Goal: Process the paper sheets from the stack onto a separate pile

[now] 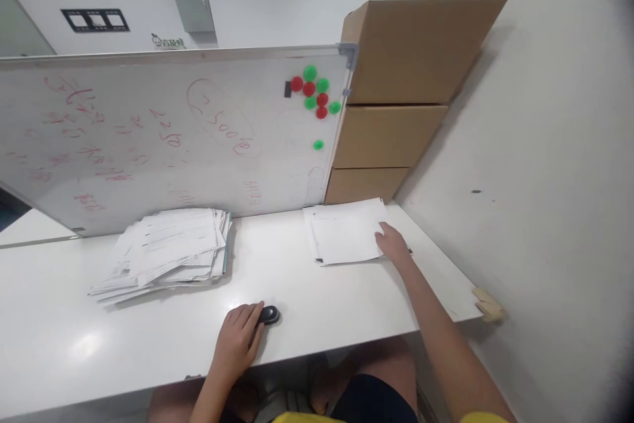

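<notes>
My left hand (pixel 238 338) rests near the front edge of the white table, its fingers closed round one end of a small black stapler-like object (pixel 269 315). At the right, my right hand (pixel 391 242) lies on the right edge of a short stack of white paper (pixel 347 231), thumb and fingers close together at the sheet's edge. Whether a sheet is pinched there is too small to tell. A thicker, untidy pile of printed papers (pixel 173 245) sits on the table's left part, away from both hands.
A whiteboard (pixel 267 172) with red writing and round magnets (pixel 310 88) stands along the table's back. Cardboard boxes (pixel 391 136) are stacked behind the right paper stack. The wall is at the right, with a tan object (pixel 489 305) at the table (pixel 307 304) corner.
</notes>
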Available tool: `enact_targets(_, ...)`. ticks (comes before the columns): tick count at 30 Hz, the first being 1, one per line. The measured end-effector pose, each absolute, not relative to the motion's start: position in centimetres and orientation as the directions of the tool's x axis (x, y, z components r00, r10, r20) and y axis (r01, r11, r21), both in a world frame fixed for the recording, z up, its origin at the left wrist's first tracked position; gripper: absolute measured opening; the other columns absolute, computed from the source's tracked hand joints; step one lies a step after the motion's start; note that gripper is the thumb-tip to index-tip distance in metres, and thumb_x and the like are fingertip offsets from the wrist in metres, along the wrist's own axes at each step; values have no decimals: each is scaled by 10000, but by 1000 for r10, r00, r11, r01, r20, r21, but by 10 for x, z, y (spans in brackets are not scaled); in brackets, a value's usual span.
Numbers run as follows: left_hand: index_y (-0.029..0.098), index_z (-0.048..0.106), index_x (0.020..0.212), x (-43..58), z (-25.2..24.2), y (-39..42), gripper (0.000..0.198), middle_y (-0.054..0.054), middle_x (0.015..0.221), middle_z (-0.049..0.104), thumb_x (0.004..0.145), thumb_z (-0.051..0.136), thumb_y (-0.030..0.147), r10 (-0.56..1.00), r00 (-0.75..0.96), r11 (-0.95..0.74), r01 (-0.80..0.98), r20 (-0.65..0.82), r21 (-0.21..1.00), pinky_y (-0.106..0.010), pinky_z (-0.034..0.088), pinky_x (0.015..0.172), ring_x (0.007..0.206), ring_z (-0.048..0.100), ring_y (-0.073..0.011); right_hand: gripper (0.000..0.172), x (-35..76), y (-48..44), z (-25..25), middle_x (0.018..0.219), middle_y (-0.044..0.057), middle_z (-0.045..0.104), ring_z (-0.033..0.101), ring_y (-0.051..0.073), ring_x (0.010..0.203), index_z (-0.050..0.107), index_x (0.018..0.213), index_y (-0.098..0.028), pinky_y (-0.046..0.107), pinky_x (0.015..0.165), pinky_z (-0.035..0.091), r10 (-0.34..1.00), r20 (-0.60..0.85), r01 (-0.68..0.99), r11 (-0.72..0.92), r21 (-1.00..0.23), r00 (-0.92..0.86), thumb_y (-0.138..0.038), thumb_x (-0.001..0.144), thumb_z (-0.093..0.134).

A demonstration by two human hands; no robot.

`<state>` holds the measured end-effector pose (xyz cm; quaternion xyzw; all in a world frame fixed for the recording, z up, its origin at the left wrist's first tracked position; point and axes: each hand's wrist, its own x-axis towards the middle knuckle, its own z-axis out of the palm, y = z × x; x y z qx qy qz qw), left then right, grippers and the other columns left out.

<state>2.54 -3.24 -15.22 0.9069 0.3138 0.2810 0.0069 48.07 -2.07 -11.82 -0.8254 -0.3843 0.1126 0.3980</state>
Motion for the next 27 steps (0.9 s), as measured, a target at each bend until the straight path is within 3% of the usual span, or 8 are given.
enact_targets(5,210,520,1340,28,-152,-44,434,-118,1100,685,907,486,211,609,635,-778,595,475,202,-400,526,842,978,643,-244,528,464,-3,-124,1283,373,463,429,469,1250,518,1237,60,615,991,327,668,103,575,-540,-614,737,-115,745,437)
enact_targets(11,213,606,1223,5,-134,-25,338,-74,1158,678,921,458,235,655,575,-744,606,491,282,-426,495,951,1134,592,-238,733,416,-78,-167,1519,292,226,207,400,1414,207,1470,24,557,1122,222,554,423,684,-441,-581,717,-378,879,371)
enact_targets(13,175,632,1163,-14,-116,9,316,-82,1135,684,933,431,255,692,515,-691,675,507,258,-474,465,977,1149,579,-264,840,391,-119,-189,1535,301,187,169,421,1428,171,1474,52,576,1128,201,605,367,681,-440,-585,706,-492,864,368)
enact_targets(16,112,566,1245,-45,-85,73,399,-159,1236,618,907,467,300,749,416,-588,776,517,228,-614,336,1037,1254,473,-362,875,356,-172,-211,1528,304,236,182,426,1430,239,1459,58,610,1129,149,747,181,714,-490,-500,640,-588,871,271)
enact_targets(18,136,548,1249,-60,-70,107,435,-162,1304,567,862,526,332,807,380,-487,861,452,147,-588,324,1050,1289,423,-375,874,343,-193,-216,1543,270,241,179,397,1442,266,1459,44,597,1139,132,790,77,732,-521,-440,609,-604,876,204)
enact_targets(22,185,610,960,-69,-59,130,174,-129,1030,642,876,463,225,811,488,-512,859,322,-12,-430,441,887,1006,567,-281,883,341,-204,-211,1556,228,245,175,360,1453,297,1453,35,574,1151,133,805,-17,732,-548,-404,593,-610,864,165)
enact_targets(24,191,575,828,-66,-58,123,159,-105,842,607,865,427,142,791,510,-527,848,337,-47,-401,444,782,829,561,-249,879,344,-202,-207,1550,244,249,178,369,1450,315,1441,50,581,1150,129,806,-16,725,-541,-426,592,-599,861,190)
enact_targets(27,198,520,786,-58,-57,105,199,-70,739,532,859,385,72,762,516,-538,841,391,-63,-378,419,701,713,511,-224,861,341,-195,-202,1518,280,298,212,393,1436,402,1387,61,587,1149,130,796,29,683,-499,-534,605,-593,845,264)
